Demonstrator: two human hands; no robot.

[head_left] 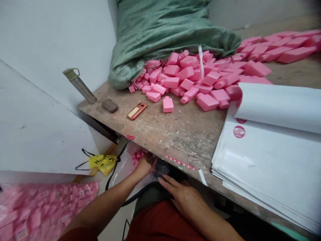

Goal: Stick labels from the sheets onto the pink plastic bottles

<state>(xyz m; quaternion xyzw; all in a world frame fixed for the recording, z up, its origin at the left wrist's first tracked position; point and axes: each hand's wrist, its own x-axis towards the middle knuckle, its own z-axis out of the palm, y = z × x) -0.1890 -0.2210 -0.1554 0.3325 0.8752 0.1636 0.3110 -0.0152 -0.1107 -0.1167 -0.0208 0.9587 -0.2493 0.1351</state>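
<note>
My left hand (pixel 148 162) reaches below the table's front edge into a clear plastic bag (pixel 122 172) with small pink bottles (pixel 137 156) inside. Its fingers are mostly hidden, so I cannot make out a grip. Over my lap, my right hand (pixel 182 194) lies with its fingers stretched out, open, the fingertips beside dark, shiny plastic (pixel 161 168) under the table edge. Whether they touch it is unclear. On the table (pixel 155 129), a single pink bottle (pixel 168 104) stands apart from a heap of similar bottles (pixel 187 73).
A green woven sack (pixel 160 30) lies behind the heap. A steel flask (pixel 81 87), a brown case (pixel 109 105) and a phone (pixel 136 111) are at the left. Printed sheets (pixel 271 160) cover the right side. A yellow bag (pixel 102 163) and bagged bottles (pixel 45 211) lie below.
</note>
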